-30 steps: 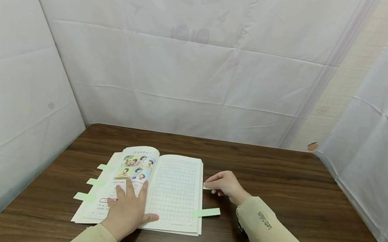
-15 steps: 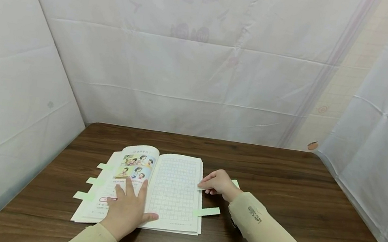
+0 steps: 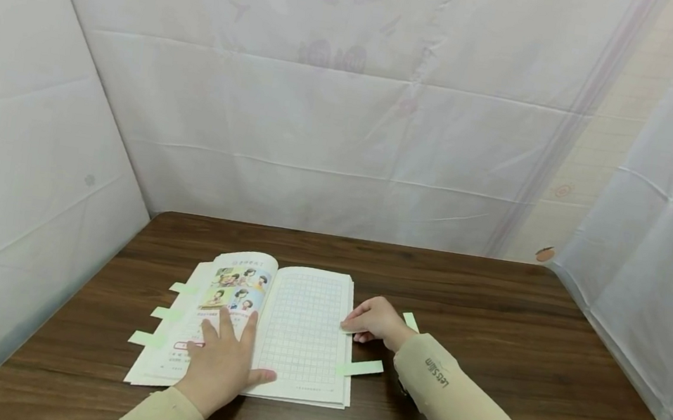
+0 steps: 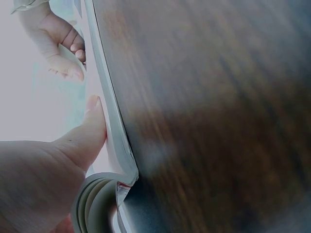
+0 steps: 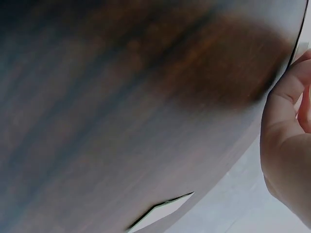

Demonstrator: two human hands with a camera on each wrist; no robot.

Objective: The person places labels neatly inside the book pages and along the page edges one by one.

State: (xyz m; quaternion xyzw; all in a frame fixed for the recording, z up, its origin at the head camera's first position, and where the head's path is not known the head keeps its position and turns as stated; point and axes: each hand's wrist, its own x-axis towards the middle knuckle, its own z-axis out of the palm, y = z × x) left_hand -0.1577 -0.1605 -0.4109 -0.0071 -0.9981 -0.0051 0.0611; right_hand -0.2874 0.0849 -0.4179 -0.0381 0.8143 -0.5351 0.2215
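Observation:
An open book (image 3: 301, 333) lies on the table, a picture page on its left and a grid page on its right. My left hand (image 3: 220, 368) rests on the left page with fingers spread, its thumb reaching over the fold onto the grid page. At the outer edge of the grid page, my right hand (image 3: 378, 322) pinches a pale sticky tab (image 4: 71, 54), mostly hidden by the fingers in the head view. Just below it, a green sticky tab (image 3: 364, 368) sticks out from the same edge. Several green tabs (image 3: 146, 339) stick out at the left edge.
The brown wooden table (image 3: 477, 306) extends right of the book. Another loose pale green strip (image 3: 410, 321) lies on it behind my right wrist. White patterned cloth (image 3: 322, 123) hangs behind and on both sides.
My right hand has moved left with the pale tab, from beside the book onto the grid page's edge. The loose strip behind the wrist has come into view. My left hand stays put.

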